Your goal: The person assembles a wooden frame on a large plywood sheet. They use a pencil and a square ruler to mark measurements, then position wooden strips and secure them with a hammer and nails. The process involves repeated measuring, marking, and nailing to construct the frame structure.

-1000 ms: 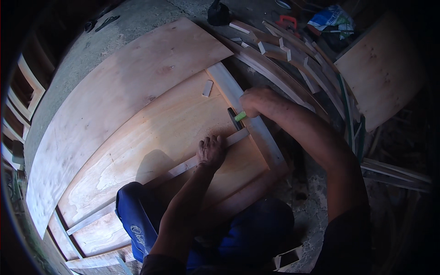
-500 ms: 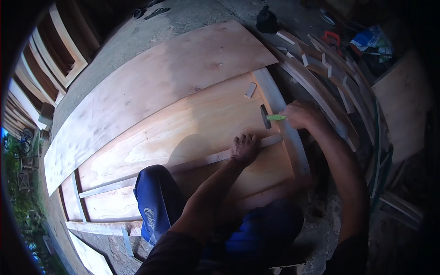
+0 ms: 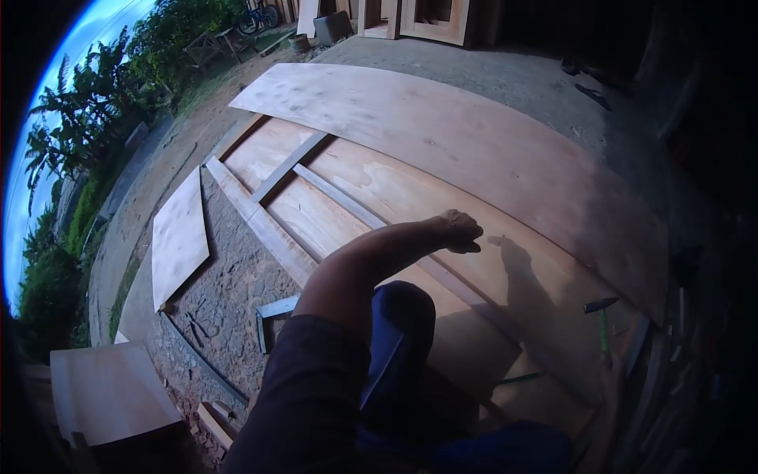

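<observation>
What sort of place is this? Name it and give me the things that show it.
Most likely a carpentry workspace open to the outdoors: a large wooden frame lies flat, a hammer is in use near one end, and trees grow beyond.

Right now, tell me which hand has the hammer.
The right hand: it grips the green-handled hammer, while the left hand hovers over the wooden panel, away from the hammer.
</observation>
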`<state>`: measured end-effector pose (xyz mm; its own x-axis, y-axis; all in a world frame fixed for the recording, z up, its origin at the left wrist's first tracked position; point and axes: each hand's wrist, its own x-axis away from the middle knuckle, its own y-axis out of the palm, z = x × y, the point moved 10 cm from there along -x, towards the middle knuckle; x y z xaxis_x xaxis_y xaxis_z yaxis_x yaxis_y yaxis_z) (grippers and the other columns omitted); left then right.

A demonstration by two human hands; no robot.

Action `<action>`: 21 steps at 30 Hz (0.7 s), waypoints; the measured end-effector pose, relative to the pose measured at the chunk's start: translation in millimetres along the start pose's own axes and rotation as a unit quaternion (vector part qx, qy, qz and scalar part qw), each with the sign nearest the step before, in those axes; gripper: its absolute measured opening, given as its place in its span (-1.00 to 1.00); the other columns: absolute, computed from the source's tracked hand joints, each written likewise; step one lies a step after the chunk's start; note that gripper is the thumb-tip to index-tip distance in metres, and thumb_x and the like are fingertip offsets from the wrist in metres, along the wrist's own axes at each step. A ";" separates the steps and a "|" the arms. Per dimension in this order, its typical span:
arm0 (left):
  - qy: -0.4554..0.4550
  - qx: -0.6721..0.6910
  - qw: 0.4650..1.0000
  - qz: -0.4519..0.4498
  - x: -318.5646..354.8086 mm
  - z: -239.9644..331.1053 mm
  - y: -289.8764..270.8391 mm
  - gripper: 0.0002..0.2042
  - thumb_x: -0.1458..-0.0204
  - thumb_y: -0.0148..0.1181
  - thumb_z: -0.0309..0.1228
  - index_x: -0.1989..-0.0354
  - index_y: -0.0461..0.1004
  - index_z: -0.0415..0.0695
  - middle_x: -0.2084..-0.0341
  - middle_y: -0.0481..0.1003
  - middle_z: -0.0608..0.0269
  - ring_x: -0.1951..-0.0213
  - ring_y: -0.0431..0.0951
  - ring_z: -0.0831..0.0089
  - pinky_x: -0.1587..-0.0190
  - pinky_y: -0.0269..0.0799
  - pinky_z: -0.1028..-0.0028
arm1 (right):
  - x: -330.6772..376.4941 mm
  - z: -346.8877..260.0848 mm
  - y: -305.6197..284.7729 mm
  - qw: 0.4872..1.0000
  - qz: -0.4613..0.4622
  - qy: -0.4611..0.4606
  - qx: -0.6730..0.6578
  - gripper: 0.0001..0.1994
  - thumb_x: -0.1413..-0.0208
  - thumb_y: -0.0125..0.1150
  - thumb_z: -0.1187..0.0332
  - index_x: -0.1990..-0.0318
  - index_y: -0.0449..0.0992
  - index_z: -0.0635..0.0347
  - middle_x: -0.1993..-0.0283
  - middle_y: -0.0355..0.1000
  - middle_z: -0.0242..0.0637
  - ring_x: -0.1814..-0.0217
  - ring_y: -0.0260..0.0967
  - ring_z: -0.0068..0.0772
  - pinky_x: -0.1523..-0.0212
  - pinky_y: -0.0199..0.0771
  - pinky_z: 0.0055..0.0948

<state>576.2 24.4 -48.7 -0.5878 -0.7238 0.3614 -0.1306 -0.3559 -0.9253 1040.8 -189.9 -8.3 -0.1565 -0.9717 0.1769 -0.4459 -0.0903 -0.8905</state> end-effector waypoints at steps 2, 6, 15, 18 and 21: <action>-0.173 0.154 0.958 0.170 77.0 -114.0 2.6 -0.47 -0.15 0.08 0.03 -0.15 0.44 -0.08 -0.07 0.49 0.03 -0.12 0.45 0.05 -0.13 0.38 0.10 | -31.6 -48.4 23.0 0.998 -0.017 0.015 -0.052 -0.75 -0.25 0.07 0.27 0.30 0.35 0.34 0.50 0.31 -0.11 0.48 0.31 -0.11 0.40 0.32 -0.18; -0.457 0.202 0.819 0.280 240.8 -259.5 90.9 -0.36 -0.16 0.05 0.02 -0.30 0.25 -0.16 -0.27 0.31 0.02 -0.22 0.34 -0.04 -0.24 0.27 0.08 | -71.0 -190.9 103.0 0.951 -0.180 0.053 -0.247 -0.83 -0.26 0.08 0.30 0.28 0.41 0.22 0.57 0.23 -0.46 0.67 0.14 -0.62 0.68 0.12 -0.49; -0.547 0.070 0.782 0.292 386.3 -416.5 152.2 -0.37 -0.20 0.02 0.01 -0.38 0.18 -0.06 -0.42 0.11 0.09 -0.44 0.04 0.09 -0.43 -0.06 0.11 | -129.4 -494.9 285.1 0.954 -0.215 -0.134 -0.161 -0.77 -0.23 0.14 0.26 0.10 0.43 0.22 0.52 0.35 -0.28 0.57 0.32 -0.36 0.52 0.32 -0.26; -0.552 0.111 0.762 0.321 405.7 -462.9 147.9 -0.36 -0.19 0.02 -0.02 -0.39 0.15 -0.05 -0.42 0.08 0.04 -0.45 0.00 0.10 -0.45 -0.12 0.09 | -124.0 -546.3 317.5 0.966 -0.181 -0.181 -0.037 -0.74 -0.19 0.18 0.22 0.15 0.39 0.23 0.42 0.41 -0.08 0.37 0.43 -0.01 0.34 0.38 -0.08; -0.555 0.099 0.769 0.303 416.2 -479.7 150.9 -0.35 -0.20 0.01 -0.03 -0.41 0.11 -0.04 -0.43 0.05 0.03 -0.46 -0.02 0.09 -0.45 -0.13 0.08 | -114.2 -574.5 337.0 0.972 -0.170 -0.159 -0.003 -0.71 -0.17 0.22 0.18 0.25 0.35 0.23 0.33 0.44 0.07 0.24 0.43 0.23 0.29 0.36 0.02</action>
<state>-71.2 -47.0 -92.9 0.5639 -0.8117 -0.1519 0.0866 0.2410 -0.9667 402.1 16.0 -87.7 0.2817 -0.9039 0.3217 -0.4293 -0.4186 -0.8003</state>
